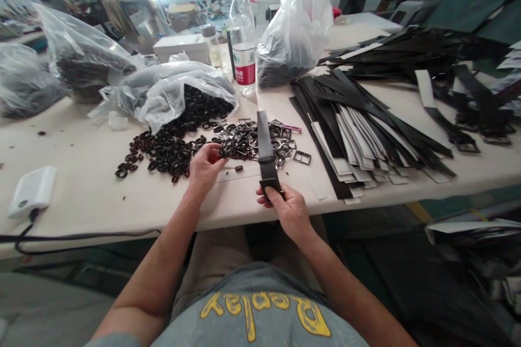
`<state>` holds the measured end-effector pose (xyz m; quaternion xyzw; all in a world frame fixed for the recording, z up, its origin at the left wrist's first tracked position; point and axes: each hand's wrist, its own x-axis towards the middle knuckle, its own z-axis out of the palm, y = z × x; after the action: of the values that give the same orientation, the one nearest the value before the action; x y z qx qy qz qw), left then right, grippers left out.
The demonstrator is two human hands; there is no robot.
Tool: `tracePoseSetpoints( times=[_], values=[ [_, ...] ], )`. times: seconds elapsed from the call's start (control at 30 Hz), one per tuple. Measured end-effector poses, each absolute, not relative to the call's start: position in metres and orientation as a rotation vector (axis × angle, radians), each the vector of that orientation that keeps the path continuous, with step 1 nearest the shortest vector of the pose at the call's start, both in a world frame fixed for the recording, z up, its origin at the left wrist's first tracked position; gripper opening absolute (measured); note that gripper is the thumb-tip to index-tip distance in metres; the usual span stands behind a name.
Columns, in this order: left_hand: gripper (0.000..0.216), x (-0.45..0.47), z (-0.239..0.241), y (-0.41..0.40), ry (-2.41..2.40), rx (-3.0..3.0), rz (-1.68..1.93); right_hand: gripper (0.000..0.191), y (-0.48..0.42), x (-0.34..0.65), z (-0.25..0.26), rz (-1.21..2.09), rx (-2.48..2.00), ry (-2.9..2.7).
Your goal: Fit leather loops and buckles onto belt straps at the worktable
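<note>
Head camera view: a black strap [265, 146] is held at its near end by the right hand [288, 210], just over the near edge of the table [81, 173]. The grip of that hand is closed around the strap's end, with the thumb laid on top. The rest of the strap is stretched away from the body, over a heap of metal buckles [240, 138].

A small dark ring [222, 153] is pinched between the thumb and fingertips of the left hand [205, 167], so that grip is narrow and closed on the ring. The ring is held just left of the strap, low over the table; whether the two touch cannot be told.

Left of the left hand, a pile of dark rings [166, 149] is spread on the table at the mouth of a clear plastic bag [179, 89]. To the right, flat black straps with pale backs are laid in a fanned stack [366, 135]. Far behind the buckles, a water bottle [243, 38] is stood upright, and a filled white bag [299, 27] is set just right of it. At the near left, a white device [32, 191] with a dark cable is placed on the table.
</note>
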<state>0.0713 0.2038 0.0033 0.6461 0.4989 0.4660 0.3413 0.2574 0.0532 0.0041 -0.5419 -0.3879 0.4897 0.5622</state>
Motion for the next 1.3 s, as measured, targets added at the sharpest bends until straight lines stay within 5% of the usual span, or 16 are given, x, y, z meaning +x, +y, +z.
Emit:
tracePoseSetpoints(
  times=[0.43,0.87,1.3],
  values=[
    [0.039,0.098,0.007,0.134,1.196,2.386,1.001,0.031,0.062,0.249,0.016,1.108,-1.254,-1.076],
    [0.019,0.082,0.012,0.136,1.079,1.209,1.069,0.029,0.065,0.272,0.015,0.942,-1.393,-1.223],
    [0.028,0.098,0.017,0.121,0.97,0.942,1.061,0.03,0.061,0.268,0.03,0.551,-1.609,-1.626]
  ],
)
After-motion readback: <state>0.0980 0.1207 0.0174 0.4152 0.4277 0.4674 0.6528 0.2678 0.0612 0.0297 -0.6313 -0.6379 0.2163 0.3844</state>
